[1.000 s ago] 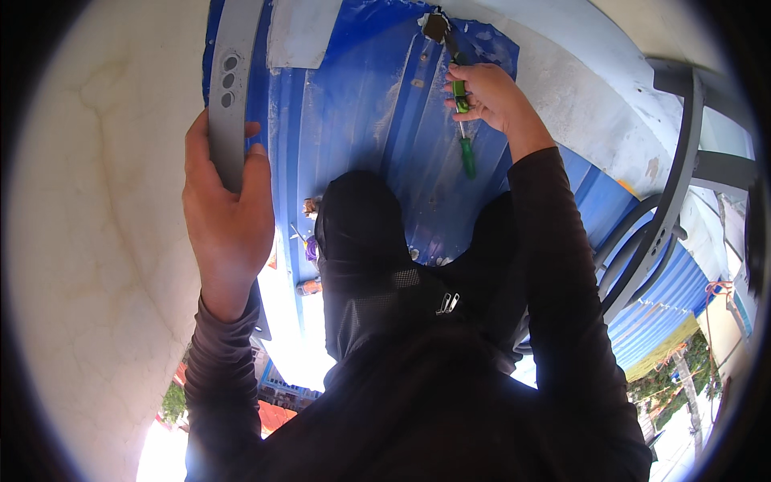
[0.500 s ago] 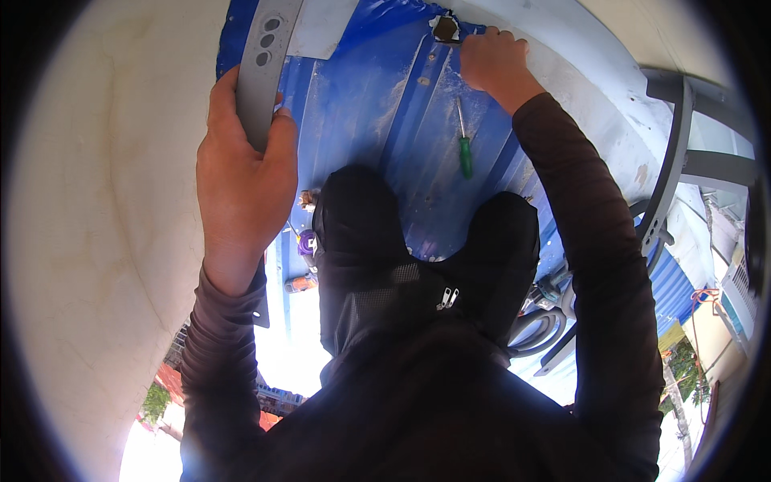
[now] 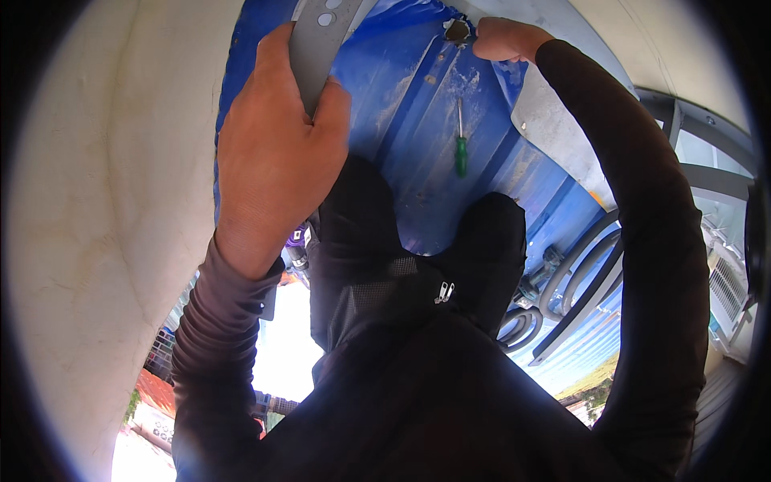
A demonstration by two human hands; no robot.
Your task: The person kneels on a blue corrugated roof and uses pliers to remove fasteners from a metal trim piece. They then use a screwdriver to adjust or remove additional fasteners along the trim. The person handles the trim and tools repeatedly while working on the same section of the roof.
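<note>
My left hand (image 3: 281,161) grips a grey metal bar (image 3: 321,44) with round holes, at the upper left over blue corrugated metal (image 3: 401,96). My right hand (image 3: 506,40) is closed beside a ragged hole (image 3: 456,30) at the top of the blue sheet; whatever its curled fingers hold is hidden. Below that hole a screwdriver (image 3: 461,153) with a green handle lies on the sheet, tip upward, apart from both hands. A purple tool (image 3: 297,241) shows partly beside my left knee.
A pale wall (image 3: 96,225) rises on the left. Coiled dark hoses (image 3: 522,325) and curved metal pieces (image 3: 715,177) are at the right, near a pale curved surface (image 3: 546,145). My knees rest in the middle, with bright outdoor surroundings showing below.
My left hand and the bar have moved up and rightward. My right hand has risen and shifted right beside the hole; the green tool it held a second ago is out of sight.
</note>
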